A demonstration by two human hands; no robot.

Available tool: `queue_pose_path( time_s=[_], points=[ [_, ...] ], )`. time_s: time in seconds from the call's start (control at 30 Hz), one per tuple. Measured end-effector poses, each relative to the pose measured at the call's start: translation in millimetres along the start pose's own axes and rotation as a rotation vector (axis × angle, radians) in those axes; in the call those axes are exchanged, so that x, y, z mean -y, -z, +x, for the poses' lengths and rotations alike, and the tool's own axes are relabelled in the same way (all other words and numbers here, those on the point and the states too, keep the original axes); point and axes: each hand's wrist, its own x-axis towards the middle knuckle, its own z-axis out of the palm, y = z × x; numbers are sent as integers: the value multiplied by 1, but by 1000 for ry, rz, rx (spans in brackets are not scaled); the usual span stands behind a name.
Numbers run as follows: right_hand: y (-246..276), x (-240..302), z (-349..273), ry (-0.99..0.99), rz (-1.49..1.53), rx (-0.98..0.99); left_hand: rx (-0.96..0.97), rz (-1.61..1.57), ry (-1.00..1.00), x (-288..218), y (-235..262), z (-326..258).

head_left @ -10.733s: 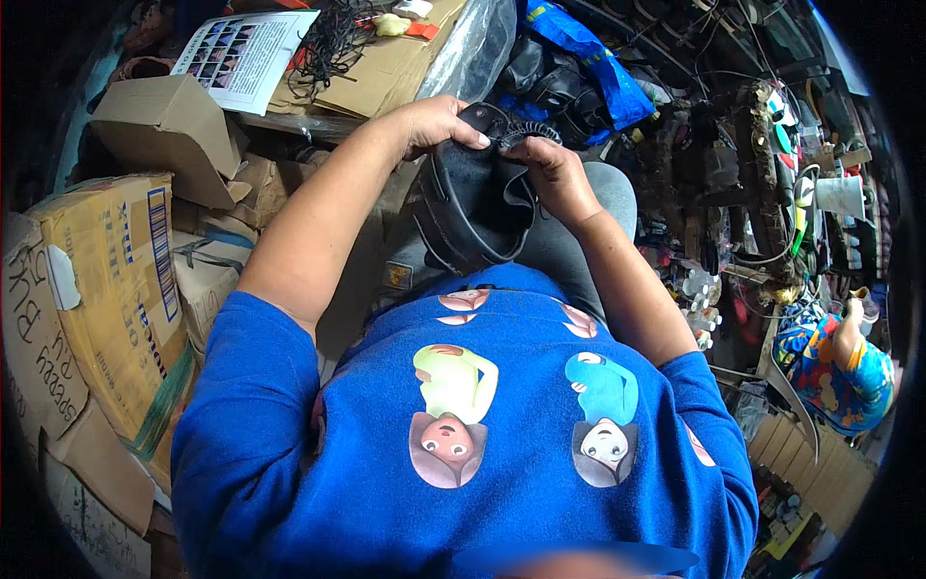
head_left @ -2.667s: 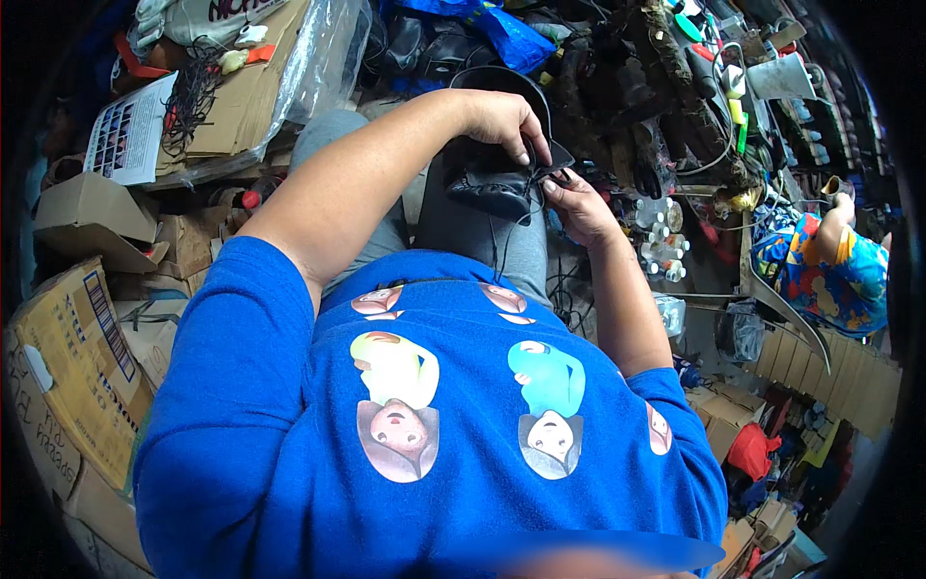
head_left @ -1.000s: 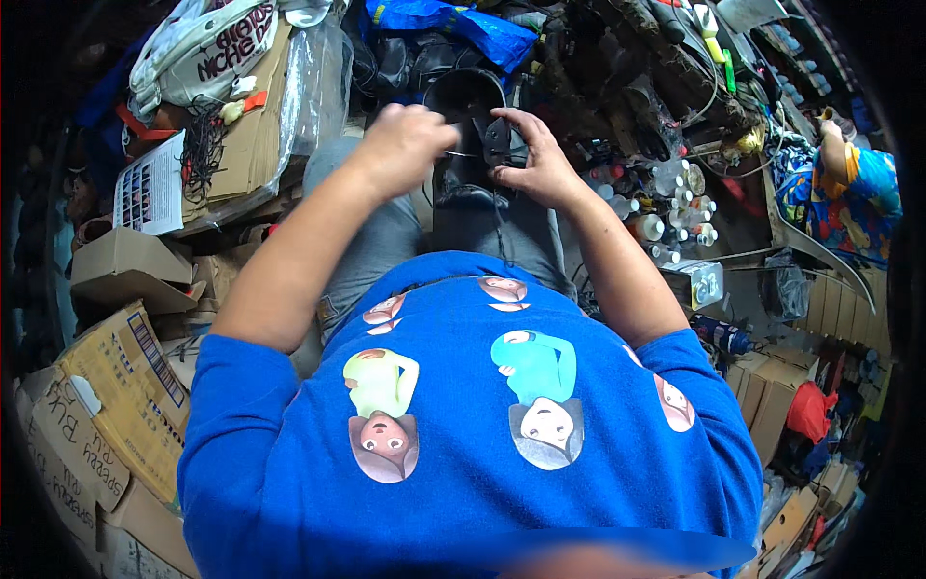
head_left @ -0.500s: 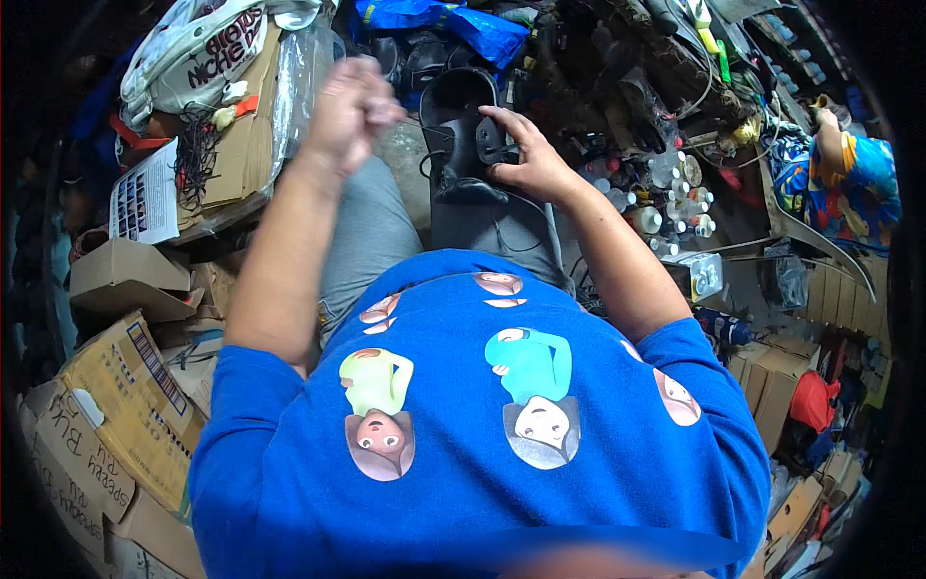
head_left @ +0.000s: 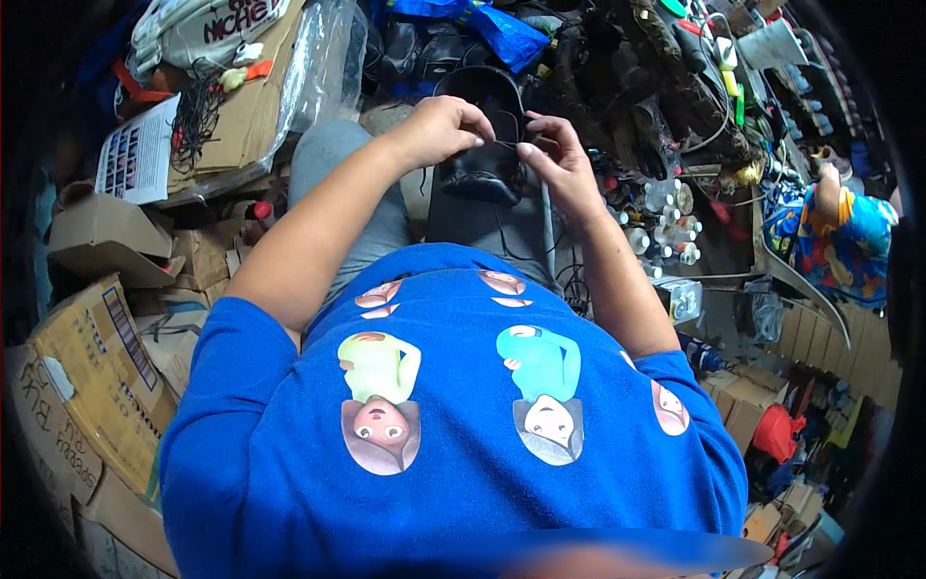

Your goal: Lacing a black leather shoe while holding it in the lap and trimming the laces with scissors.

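A black leather shoe [head_left: 479, 179] rests on my right thigh, its opening turned away from me. Over the shoe, my left hand [head_left: 439, 130] pinches a thin dark cord [head_left: 504, 144] between thumb and forefinger. My right hand [head_left: 567, 172], just right of the shoe, grips the same cord with thumb and fingertips, so a short stretch runs between both hands. A loose strand hangs down the shoe's left side, and another trails over my trouser leg. How the cord passes into the shoe cannot be made out.
Cardboard boxes [head_left: 101, 236] and a printed sheet [head_left: 135, 150] lie to the left. Several small bottles [head_left: 666, 217] stand right of my knee, near a clear container [head_left: 680, 299]. Ahead are a blue plastic bag [head_left: 506, 34] and dark shoes. A person in a colourful garment [head_left: 849, 241] is at far right.
My left hand has come from the raised left side down over the shoe, and now pinches the cord. My right hand has left the shoe's side and closed on the cord.
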Motion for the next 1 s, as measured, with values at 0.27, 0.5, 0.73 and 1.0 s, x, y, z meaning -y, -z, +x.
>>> queue_pose_path(
  time_s=[0.27, 0.5, 0.73, 1.0],
  points=[
    [24, 1, -5, -146, 202, 62, 41, 212, -132, 10, -7, 13],
    [25, -5, -2, -150, 194, 55, 56, 261, -118, 6, -11, 16],
    [21, 3, -2, -128, 210, 95, 40, 373, -104, -5, -10, 15],
    [17, -2, -14, -87, 190, 43, -74, 596, -272, -17, -27, 18]
  ],
)
